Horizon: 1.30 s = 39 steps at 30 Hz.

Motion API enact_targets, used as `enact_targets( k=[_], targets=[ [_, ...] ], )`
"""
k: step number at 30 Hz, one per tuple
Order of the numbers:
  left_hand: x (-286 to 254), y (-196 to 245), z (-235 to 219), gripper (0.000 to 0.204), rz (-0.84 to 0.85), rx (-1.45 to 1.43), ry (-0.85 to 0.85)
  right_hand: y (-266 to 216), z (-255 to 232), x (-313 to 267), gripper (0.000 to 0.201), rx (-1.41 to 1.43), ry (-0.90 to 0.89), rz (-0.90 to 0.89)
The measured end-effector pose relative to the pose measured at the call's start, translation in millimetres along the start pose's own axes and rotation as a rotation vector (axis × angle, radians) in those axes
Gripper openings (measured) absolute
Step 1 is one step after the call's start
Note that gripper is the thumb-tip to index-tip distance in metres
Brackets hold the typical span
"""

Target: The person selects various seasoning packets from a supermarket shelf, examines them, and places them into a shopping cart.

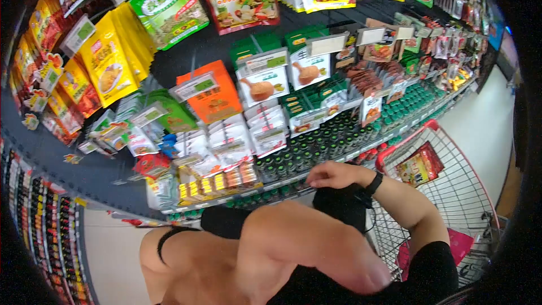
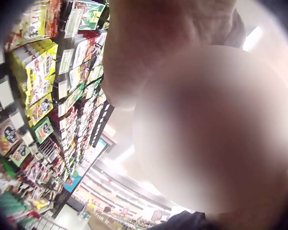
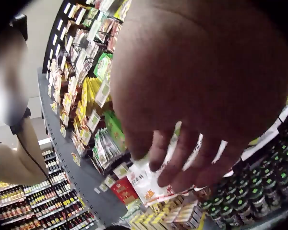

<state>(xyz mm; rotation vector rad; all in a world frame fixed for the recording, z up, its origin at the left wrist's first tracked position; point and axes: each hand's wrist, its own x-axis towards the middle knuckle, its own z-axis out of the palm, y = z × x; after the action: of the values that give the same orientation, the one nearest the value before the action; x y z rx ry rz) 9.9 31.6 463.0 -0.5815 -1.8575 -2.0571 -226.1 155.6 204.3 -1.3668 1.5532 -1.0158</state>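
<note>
My left hand [image 1: 271, 248] is raised very close to the head camera, with one bent finger large in the lower part of that view and a black band at the wrist. In the left wrist view the underside of this hand [image 2: 153, 52] fills the top, next to a blurred face; most fingers are hidden. My right hand [image 1: 334, 175], with a black wristband, hovers at the front of the lower shelf, near small green-capped jars [image 1: 293, 158]. Its fingers [image 3: 175, 167] hang loosely and hold nothing, overlapping white packets [image 3: 149, 184] in the right wrist view.
A curved black shelf unit [image 1: 186, 56] carries hanging seasoning packets and price tags. At the right stands a wire shopping cart [image 1: 457, 192] with a red rim, holding a red and yellow packet [image 1: 420, 165]. Bottle shelves [image 1: 42, 220] stand at the left.
</note>
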Motion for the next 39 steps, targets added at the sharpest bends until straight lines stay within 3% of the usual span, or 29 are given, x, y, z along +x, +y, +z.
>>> enact_targets(
  k=[2, 5, 6, 8, 10, 12, 14, 15, 18, 20, 22, 24, 26, 27, 30, 31, 35, 38, 39],
  targets=[
    [-5.6, 5.9, -5.4, 0.034, -0.085, 0.177, 0.101, -29.0, -9.4, 0.4, 0.020, 0.160, 0.157, -0.147],
    [-35.6, -20.8, -34.2, 0.020, -0.274, 0.545, 0.275, -63.9, -39.9, -16.8, 0.014, 0.121, 0.382, -0.270],
    [-43.5, -38.5, -43.1, 0.034, -0.133, 0.369, 0.236, -78.9, -44.0, -31.9, 0.015, 0.294, 0.429, -0.242],
    [-60.3, -72.8, -59.9, 0.073, 0.111, -0.022, 0.089, -93.4, -56.9, -66.4, 0.013, 0.332, 0.489, -0.192],
    [-86.1, -99.3, -69.3, 0.067, -0.020, 0.027, 0.190, -93.0, -67.8, -108.8, 0.010, 0.245, 0.620, -0.142],
    [-111.2, -115.5, -72.7, 0.062, -0.186, 0.039, 0.273, -77.8, -82.7, -156.3, 0.010, 0.141, 0.765, -0.044],
    [-137.2, -138.3, -88.9, 0.063, -0.357, -0.072, 0.297, -38.6, -107.1, -214.6, 0.013, -0.035, 0.898, 0.216],
    [-146.1, -147.8, -85.3, 0.060, -0.372, -0.130, 0.400, -14.2, -114.1, -244.3, 0.014, 0.029, 0.997, 0.319],
    [-159.5, -166.3, -79.3, 0.053, -0.375, -0.306, 0.445, 48.9, -117.9, -321.1, 0.018, 0.076, 1.235, 0.727],
    [-160.3, -174.9, -76.2, 0.046, -0.365, -0.310, 0.414, 71.9, -107.4, -353.5, 0.022, -0.146, 1.197, 0.976],
    [-159.2, -183.9, -78.2, 0.043, -0.363, -0.291, 0.375, 151.3, -99.2, -402.6, 0.027, -0.230, 1.278, 0.827],
    [-154.7, -190.0, -79.6, 0.038, -0.352, -0.290, 0.407, 165.5, -83.5, -403.1, 0.033, -0.431, 1.212, 0.862],
    [-155.4, -193.0, -84.4, 0.039, -0.368, -0.255, 0.433, 145.9, -65.1, -381.1, 0.041, -0.774, 1.241, 0.909],
    [-154.4, -193.2, -84.6, 0.038, -0.370, -0.259, 0.450, 141.6, -62.9, -374.0, 0.050, -0.769, 1.209, 0.996],
    [-156.5, -191.5, -82.5, 0.036, -0.393, -0.268, 0.507, 144.7, -57.7, -365.9, 0.053, -0.946, 1.159, 0.989],
    [-158.6, -191.9, -81.8, 0.035, -0.397, -0.273, 0.517, 144.9, -59.8, -365.5, 0.053, -0.968, 1.098, 1.063],
    [-169.3, -200.5, -81.8, 0.030, -0.390, -0.307, 0.539, 145.8, -76.3, -357.6, 0.047, -0.835, 1.135, 1.222],
    [-172.9, -202.2, -81.9, 0.028, -0.381, -0.310, 0.545, 137.0, -79.2, -350.3, 0.045, -0.909, 0.893, 1.373],
    [-173.1, -202.4, -81.6, 0.028, -0.379, -0.305, 0.547, 133.0, -78.3, -346.2, 0.043, -0.836, 0.932, 1.412]
  ],
)
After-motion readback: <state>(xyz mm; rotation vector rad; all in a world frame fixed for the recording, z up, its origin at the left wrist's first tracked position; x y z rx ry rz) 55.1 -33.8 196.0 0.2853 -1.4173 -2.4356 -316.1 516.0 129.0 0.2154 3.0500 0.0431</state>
